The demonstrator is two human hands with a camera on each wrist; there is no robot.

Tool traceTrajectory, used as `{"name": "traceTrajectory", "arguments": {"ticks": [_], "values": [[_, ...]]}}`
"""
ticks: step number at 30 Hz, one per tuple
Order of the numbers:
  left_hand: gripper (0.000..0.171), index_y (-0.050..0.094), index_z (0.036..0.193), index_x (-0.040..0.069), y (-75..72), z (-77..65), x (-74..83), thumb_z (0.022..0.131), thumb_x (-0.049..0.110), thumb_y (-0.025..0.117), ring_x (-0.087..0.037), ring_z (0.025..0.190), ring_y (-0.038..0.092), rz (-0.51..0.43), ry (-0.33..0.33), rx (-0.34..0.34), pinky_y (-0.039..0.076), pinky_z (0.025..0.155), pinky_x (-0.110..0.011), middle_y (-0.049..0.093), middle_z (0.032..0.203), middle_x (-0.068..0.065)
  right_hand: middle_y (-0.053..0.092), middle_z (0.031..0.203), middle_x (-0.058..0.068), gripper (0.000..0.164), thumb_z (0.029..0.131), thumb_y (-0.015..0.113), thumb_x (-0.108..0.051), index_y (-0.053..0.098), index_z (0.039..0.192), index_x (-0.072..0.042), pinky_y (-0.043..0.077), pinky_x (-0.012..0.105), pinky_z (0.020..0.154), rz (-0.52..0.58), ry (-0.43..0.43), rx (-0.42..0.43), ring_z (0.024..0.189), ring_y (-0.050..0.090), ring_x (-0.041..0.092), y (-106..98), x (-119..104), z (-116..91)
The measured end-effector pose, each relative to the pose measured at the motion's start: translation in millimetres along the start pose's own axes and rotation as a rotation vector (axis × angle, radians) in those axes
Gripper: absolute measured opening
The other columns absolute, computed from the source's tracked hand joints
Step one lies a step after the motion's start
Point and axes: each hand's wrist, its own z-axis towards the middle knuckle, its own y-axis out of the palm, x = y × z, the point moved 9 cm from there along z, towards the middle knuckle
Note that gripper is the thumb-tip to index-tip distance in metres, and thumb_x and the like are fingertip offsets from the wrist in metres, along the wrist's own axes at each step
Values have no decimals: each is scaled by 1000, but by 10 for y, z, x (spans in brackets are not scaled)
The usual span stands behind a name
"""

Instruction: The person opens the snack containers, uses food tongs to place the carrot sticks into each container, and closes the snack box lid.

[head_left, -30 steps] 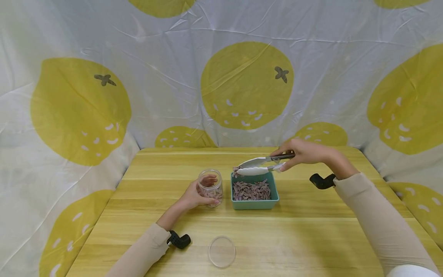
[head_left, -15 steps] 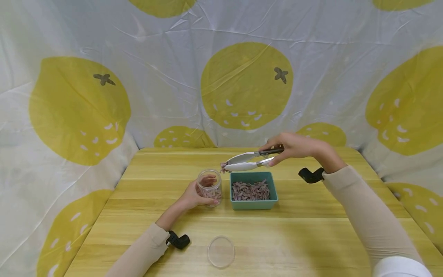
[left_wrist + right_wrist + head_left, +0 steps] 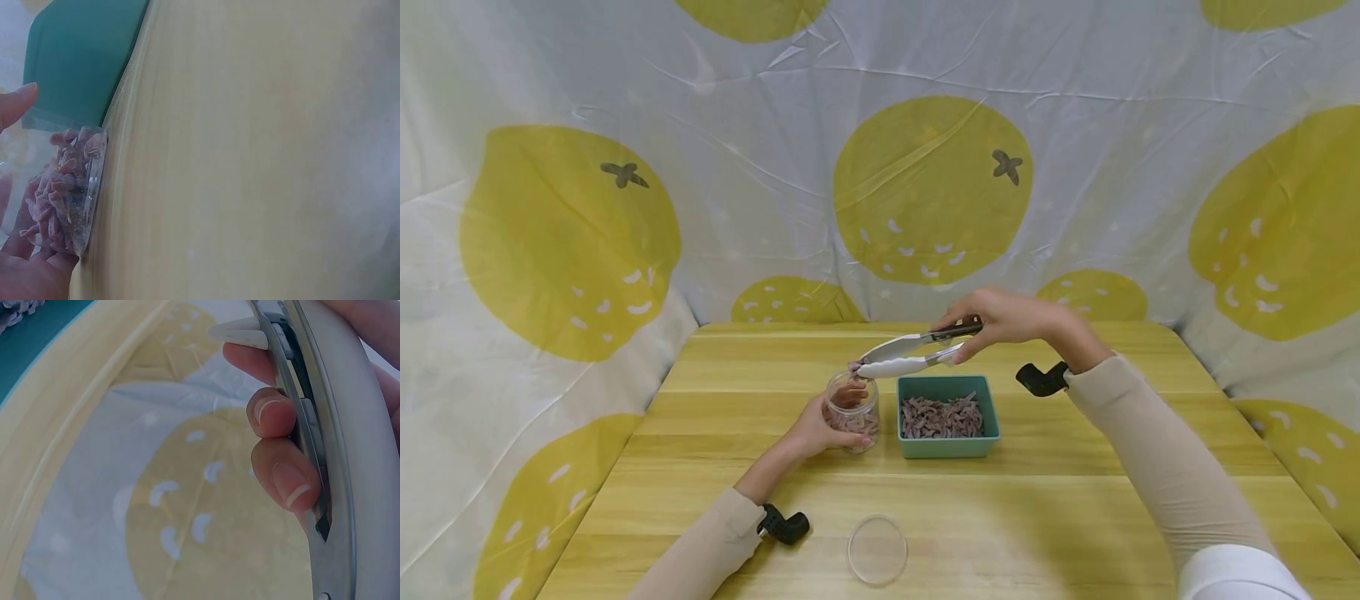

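Observation:
My left hand (image 3: pixel 812 429) grips a clear jar (image 3: pixel 852 417), fingers round its far side and thumb at the front. Brownish-purple dried strips (image 3: pixel 59 194) fill the lower part of the jar, as the left wrist view shows. In my right hand (image 3: pixel 996 321) are metal tongs (image 3: pixel 898 354) with white tips, their handle also close up in the right wrist view (image 3: pixel 325 444). The tongs' tips pinch a small clump of strips (image 3: pixel 856 367) right over the jar's mouth. A teal rectangular box (image 3: pixel 947 448) holding more strips (image 3: pixel 943 417) stands just right of the jar.
A round clear lid (image 3: pixel 877 550) lies flat on the wooden table (image 3: pixel 1037 533), near its front. Behind the table's back edge hangs a white cloth (image 3: pixel 737 208) with yellow lemon prints.
My right hand has carried the tongs and their clump leftward, from above the teal box to above the jar's mouth. The left hand and jar have stayed in place.

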Motion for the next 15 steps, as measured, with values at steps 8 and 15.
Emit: {"name": "traceTrajectory", "arguments": {"ticks": [8,15], "values": [[80,47,142,-2,-6,-1,20,73,-3,87,-36,131,49,26,-6,0,41,103,-28,57,137,-19,70,111,3,49,87,80,-26,67,131,-8,45,31,66,5,5,-31,76,55,13,87,-5,144],[72,56,134,3,-19,-23,-13,70,-2,89,-27,123,55,42,-64,29,44,100,-28,63,130,-13,69,115,4,51,87,80,-27,66,131,-5,46,31,69,15,-6,-55,82,58,11,176,-18,203]]}}
